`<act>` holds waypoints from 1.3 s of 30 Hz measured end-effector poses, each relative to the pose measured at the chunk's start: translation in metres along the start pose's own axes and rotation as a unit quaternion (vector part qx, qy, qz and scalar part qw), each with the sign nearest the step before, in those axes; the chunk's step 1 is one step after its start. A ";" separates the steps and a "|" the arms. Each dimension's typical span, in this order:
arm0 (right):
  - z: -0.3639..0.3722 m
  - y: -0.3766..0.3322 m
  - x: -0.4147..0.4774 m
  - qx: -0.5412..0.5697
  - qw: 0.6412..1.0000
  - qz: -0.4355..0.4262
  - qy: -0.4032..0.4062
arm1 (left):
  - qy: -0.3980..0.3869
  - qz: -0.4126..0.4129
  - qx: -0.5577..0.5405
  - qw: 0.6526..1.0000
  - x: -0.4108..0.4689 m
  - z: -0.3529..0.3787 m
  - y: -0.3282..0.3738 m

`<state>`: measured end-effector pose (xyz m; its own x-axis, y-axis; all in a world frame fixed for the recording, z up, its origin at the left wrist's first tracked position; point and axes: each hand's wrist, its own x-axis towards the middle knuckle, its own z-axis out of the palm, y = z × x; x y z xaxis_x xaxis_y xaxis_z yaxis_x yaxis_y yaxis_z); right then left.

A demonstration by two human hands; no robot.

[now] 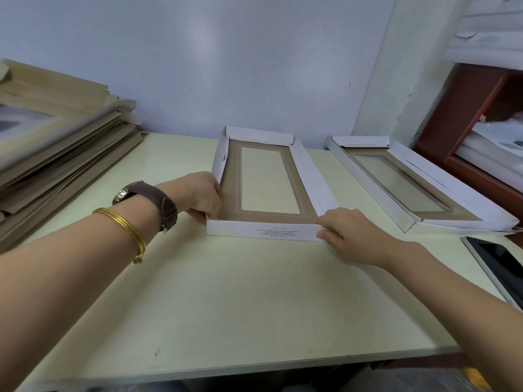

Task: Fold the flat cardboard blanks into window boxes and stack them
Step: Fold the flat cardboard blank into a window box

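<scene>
A window box [261,230] with white walls, a brown inside and a clear window lies in the middle of the pale table [226,292]. My left hand [202,195] grips its near left corner, fingers inside the wall. My right hand [349,233] pinches its near right corner. A finished window box [373,179] lies on the table to the right. A tall pile of flat brown cardboard blanks [56,137] sits at the left.
A tablet or phone [498,264] lies at the table's right edge. A red-brown shelf [467,108] with papers stands at the far right. The wall is just behind the boxes. The table's front edge runs below my arms.
</scene>
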<state>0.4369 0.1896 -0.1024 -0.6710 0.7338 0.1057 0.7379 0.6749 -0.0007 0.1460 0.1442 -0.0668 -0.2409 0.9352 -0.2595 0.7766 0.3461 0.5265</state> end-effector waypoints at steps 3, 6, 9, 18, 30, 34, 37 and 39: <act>0.001 0.001 -0.001 0.008 1.000 0.001 0.009 | 0.008 0.007 0.017 1.000 -0.006 0.002 0.002; 0.003 0.001 -0.002 0.014 1.000 0.007 0.023 | 0.022 0.026 0.057 0.998 -0.014 0.003 0.001; 0.003 0.000 -0.003 0.026 0.999 0.005 0.039 | 0.042 0.050 0.044 0.997 -0.015 0.003 -0.006; 0.003 -0.001 -0.003 0.028 0.999 0.010 0.026 | -0.093 0.093 0.011 0.991 -0.027 -0.005 -0.020; 0.016 -0.007 -0.011 0.148 0.966 0.155 0.143 | -0.033 0.109 -0.003 0.994 -0.022 0.003 -0.028; 0.015 -0.005 -0.018 0.154 0.956 0.224 0.113 | -0.014 0.107 0.004 0.994 -0.021 0.004 -0.029; 0.011 -0.003 -0.022 0.187 0.950 0.233 0.090 | -0.002 0.113 -0.005 0.994 -0.023 0.006 -0.030; 0.009 -0.004 -0.022 0.209 0.946 0.230 0.091 | 0.007 0.122 -0.006 0.992 -0.025 0.008 -0.032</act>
<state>0.4482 0.1710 -0.1137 -0.2346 0.9574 0.1683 0.8304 0.2874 -0.4774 0.1313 0.1093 -0.0836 -0.0538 0.9923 -0.1117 0.8056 0.1092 0.5823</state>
